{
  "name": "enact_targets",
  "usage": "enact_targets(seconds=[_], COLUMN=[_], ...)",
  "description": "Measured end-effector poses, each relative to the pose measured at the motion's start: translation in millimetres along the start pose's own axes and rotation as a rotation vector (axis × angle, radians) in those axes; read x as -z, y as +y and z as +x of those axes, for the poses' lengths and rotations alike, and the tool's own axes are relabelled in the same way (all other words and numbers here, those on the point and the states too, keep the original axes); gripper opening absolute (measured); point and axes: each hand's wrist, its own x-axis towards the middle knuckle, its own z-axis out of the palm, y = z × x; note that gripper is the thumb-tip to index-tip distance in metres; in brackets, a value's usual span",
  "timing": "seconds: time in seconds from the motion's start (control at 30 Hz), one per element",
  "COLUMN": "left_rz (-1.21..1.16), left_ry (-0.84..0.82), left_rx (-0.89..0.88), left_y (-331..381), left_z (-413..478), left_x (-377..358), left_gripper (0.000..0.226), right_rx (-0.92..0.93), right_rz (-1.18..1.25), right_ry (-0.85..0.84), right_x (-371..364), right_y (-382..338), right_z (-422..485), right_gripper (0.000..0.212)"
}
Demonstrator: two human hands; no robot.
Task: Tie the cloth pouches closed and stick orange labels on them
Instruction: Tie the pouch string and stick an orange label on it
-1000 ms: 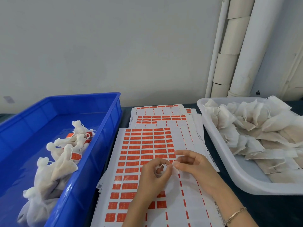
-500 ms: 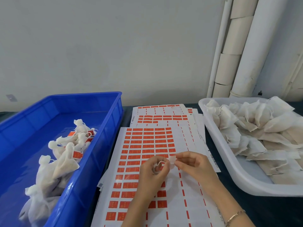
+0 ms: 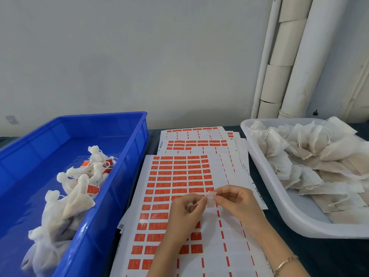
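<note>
Over the top label sheet (image 3: 175,177), my two hands meet around a small label (image 3: 211,199) whose pale back faces me. My right hand (image 3: 236,203) pinches the label's right side between thumb and fingertips. My left hand (image 3: 182,213) pinches its left edge together with a thin white string (image 3: 192,204) that loops inside the curled fingers. The pouch on that string is hidden behind my hands. Tied pouches with orange labels (image 3: 79,188) lie in the blue bin (image 3: 111,216) on the left. Untied pouches (image 3: 319,156) fill the white tray (image 3: 265,176) on the right.
More label sheets (image 3: 196,142) are stacked behind the top one on the dark table. White pipes (image 3: 299,56) run up the wall at the back right. The bin and tray flank the sheets closely on both sides.
Both hands have lifted a little and drawn closer together. The label now stands more upright between the fingertips, against the string.
</note>
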Motion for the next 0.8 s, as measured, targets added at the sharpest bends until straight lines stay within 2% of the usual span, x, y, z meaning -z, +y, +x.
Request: enact_targets(seconds=[0.23, 0.43, 0.8], left_rz=[-0.058, -0.071, -0.053], left_ry=[0.045, 0.074, 0.08], left_rx=[0.045, 0.05, 0.042], left_y=[2, 4, 5], left_z=[1, 1, 1], left_x=[1, 2, 2], left_gripper=[0.019, 0.027, 0.025], right_rx=[0.178, 0.303, 0.422], right_rz=[-0.116, -0.177, -0.319], right_ry=[0.025, 0.036, 0.024], right_x=[-1, -3, -4], right_y=[-3, -8, -4], right_z=[-4, -9, -10], right_gripper=[0.018, 0.016, 0.02])
